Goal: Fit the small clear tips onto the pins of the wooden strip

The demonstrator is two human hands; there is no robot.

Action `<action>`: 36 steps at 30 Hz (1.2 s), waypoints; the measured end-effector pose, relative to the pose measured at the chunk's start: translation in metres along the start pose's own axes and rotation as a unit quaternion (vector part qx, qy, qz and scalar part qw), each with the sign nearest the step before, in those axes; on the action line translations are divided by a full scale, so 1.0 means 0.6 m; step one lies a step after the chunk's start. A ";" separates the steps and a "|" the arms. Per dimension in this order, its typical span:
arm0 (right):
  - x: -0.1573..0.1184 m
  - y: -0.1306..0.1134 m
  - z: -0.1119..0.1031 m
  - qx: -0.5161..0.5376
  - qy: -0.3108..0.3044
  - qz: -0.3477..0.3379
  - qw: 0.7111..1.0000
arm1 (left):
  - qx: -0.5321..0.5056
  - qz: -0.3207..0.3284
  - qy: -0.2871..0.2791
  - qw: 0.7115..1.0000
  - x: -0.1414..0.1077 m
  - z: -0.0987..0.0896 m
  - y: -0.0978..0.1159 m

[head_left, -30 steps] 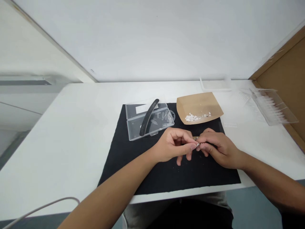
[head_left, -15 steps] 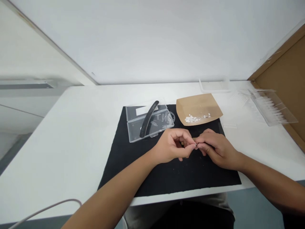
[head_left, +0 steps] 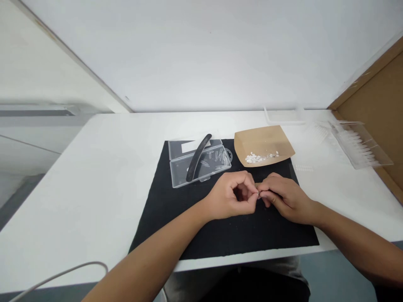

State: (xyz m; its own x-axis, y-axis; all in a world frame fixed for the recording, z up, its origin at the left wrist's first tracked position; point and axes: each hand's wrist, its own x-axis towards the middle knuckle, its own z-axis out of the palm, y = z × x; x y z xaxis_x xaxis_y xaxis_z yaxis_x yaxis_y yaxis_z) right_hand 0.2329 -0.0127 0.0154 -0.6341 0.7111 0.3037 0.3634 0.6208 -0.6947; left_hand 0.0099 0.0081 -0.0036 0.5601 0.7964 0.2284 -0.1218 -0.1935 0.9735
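Over the black mat, my left hand pinches thumb and forefinger together around something too small to make out. My right hand is closed, its fingertips meeting those of the left; what it grips is mostly hidden, with a bit of tan showing between the hands. Behind my left hand lies an open clear plastic case containing several clear nail tips. A curved black nail file rests across the case. Beyond my right hand, a brown paper tray holds small white pieces.
On the right, a clear box of pale nail tips stands by a cardboard panel. A small strip of clear pieces lies beside the mat. At the back is a clear lid. A cable crosses the front left edge.
My left hand has turned slightly, and its fingers have curled into a rounder pinch. The right hand stays nearly in place. The whole view has shifted a little.
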 end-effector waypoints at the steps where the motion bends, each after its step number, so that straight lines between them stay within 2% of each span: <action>1: 0.000 0.001 0.000 -0.005 0.003 -0.001 1.000 | 0.005 0.008 0.004 1.000 0.000 0.000 -0.001; 9: -0.004 0.018 0.002 -0.138 0.052 -0.101 0.984 | 0.027 0.058 0.021 0.998 0.004 -0.002 0.000; 13: -0.004 0.017 -0.001 -0.154 0.061 -0.102 0.981 | 0.038 0.078 0.013 0.996 0.005 -0.004 0.005; 18: -0.003 0.017 -0.001 -0.100 0.068 -0.084 0.989 | 0.077 0.109 0.023 0.991 0.005 -0.005 0.008; 23: -0.005 0.021 0.000 -0.129 0.077 -0.099 0.984 | 0.103 0.138 0.025 0.985 0.007 -0.001 0.012; 36: -0.005 0.017 0.000 -0.185 0.099 -0.112 0.971 | 0.065 0.100 0.052 0.991 0.004 0.011 0.013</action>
State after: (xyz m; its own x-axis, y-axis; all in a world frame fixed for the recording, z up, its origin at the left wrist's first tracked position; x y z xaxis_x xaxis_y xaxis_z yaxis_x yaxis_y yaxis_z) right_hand 0.2389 -0.0085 0.0073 -0.5956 0.5705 0.5655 0.4745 0.8179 -0.3254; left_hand 0.0156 0.0046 0.0044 0.4460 0.7882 0.4241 -0.1120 -0.4210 0.9001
